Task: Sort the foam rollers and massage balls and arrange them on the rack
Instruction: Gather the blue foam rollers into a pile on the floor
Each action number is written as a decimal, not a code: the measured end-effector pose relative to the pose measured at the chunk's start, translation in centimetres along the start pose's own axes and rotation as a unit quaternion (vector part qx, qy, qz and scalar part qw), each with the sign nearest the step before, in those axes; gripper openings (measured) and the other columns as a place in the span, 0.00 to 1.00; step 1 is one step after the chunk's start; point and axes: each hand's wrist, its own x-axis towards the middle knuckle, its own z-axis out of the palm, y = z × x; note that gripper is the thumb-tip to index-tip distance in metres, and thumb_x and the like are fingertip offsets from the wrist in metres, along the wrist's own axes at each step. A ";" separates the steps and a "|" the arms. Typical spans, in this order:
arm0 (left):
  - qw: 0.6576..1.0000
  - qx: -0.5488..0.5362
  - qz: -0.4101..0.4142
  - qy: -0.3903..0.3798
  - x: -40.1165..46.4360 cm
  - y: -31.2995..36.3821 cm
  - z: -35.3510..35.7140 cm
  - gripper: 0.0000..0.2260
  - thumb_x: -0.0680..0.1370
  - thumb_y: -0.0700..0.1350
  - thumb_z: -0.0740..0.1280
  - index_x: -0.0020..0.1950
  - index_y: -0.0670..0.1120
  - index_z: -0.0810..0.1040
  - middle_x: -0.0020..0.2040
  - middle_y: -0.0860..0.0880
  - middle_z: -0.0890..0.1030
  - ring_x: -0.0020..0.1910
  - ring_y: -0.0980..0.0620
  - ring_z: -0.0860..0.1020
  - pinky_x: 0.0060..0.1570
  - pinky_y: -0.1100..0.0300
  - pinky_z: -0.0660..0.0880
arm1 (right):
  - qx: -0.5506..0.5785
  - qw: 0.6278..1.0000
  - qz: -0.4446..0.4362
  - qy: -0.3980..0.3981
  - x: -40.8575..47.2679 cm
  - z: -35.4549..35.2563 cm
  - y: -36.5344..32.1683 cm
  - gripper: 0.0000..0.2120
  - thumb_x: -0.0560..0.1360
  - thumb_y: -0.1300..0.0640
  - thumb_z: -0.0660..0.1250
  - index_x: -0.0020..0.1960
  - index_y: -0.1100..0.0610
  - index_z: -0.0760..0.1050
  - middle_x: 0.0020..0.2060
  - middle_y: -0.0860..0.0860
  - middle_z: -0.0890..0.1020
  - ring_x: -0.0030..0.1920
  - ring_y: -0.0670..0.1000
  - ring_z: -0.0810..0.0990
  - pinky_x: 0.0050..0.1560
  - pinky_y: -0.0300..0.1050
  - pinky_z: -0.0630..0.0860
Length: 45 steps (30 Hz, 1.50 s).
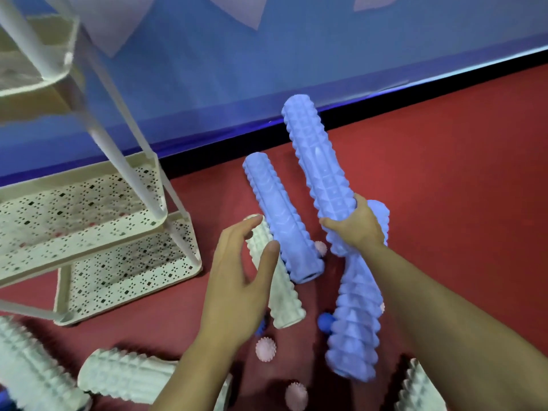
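Observation:
My right hand (354, 225) grips a long blue foam roller (317, 164) near its lower end and holds it raised above the red floor. My left hand (240, 280) hovers open over a white foam roller (278, 295) lying on the floor. Beside that one lies a second blue roller (281, 218), and a third blue roller (357, 318) lies under my right forearm. Pink spiky massage balls (266, 349) (296, 396) and a blue ball (324, 321) are scattered between the rollers. The white perforated rack (124, 256) stands at the left.
More white rollers lie at the bottom left (127, 375) (32, 369) and bottom right (421, 387). A blue wall (267, 54) with a black base strip runs behind the floor. The rack's slanted white legs (124, 161) cross the upper left.

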 end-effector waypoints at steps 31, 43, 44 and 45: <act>0.995 -0.035 -0.085 -0.042 -0.3 -6.1 3.9 0.20 0.79 0.63 0.64 0.69 0.60 0.74 0.63 0.65 0.74 0.64 0.61 0.75 0.54 0.74 0.70 | -0.406 0.878 -0.178 -0.184 5.5 4.6 9.0 0.17 0.76 0.42 0.73 0.64 0.38 0.79 0.80 0.46 0.28 0.80 0.58 0.27 0.78 0.66 0.44; 0.993 -0.035 -0.105 -0.044 -0.6 -7.2 4.2 0.20 0.77 0.62 0.63 0.69 0.61 0.74 0.62 0.65 0.74 0.64 0.61 0.75 0.57 0.66 0.73 | -0.406 0.892 -0.152 -0.125 5.3 6.7 9.2 0.15 0.76 0.46 0.73 0.62 0.42 0.76 0.82 0.48 0.33 0.81 0.63 0.33 0.75 0.71 0.53; 0.993 -0.037 -0.107 -0.042 -0.6 -7.2 4.1 0.20 0.77 0.62 0.63 0.68 0.61 0.74 0.62 0.66 0.74 0.63 0.61 0.75 0.57 0.65 0.73 | -0.388 0.898 -0.165 -0.126 5.2 6.3 9.5 0.15 0.77 0.46 0.72 0.62 0.43 0.77 0.82 0.47 0.34 0.81 0.62 0.33 0.76 0.71 0.50; 0.993 -0.039 -0.107 -0.041 -0.6 -7.1 4.1 0.20 0.77 0.62 0.63 0.68 0.62 0.74 0.61 0.66 0.74 0.63 0.61 0.75 0.56 0.65 0.73 | -0.372 0.903 -0.177 -0.123 5.1 5.8 9.8 0.15 0.77 0.46 0.72 0.63 0.43 0.77 0.82 0.47 0.34 0.81 0.62 0.33 0.77 0.71 0.47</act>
